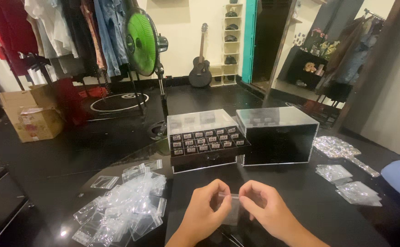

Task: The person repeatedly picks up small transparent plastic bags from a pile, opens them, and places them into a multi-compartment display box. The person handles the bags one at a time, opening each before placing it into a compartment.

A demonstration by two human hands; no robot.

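Behind the hands, on the black table (300, 201), a clear case (207, 139) has its dark tray (208, 142) pulled out, rows of small tagged items filling its slots. Just right of the case stands a second clear box (277, 135), its contents too dark to tell. Left of the case lies a heap of empty bags (127, 208). Nearer than the case, left hand (207, 210) and right hand (266, 208) meet, fingertips pinching the top edge of one small clear bag (231, 211).

Clear plastic bag (229, 211), glossy table (314, 206)
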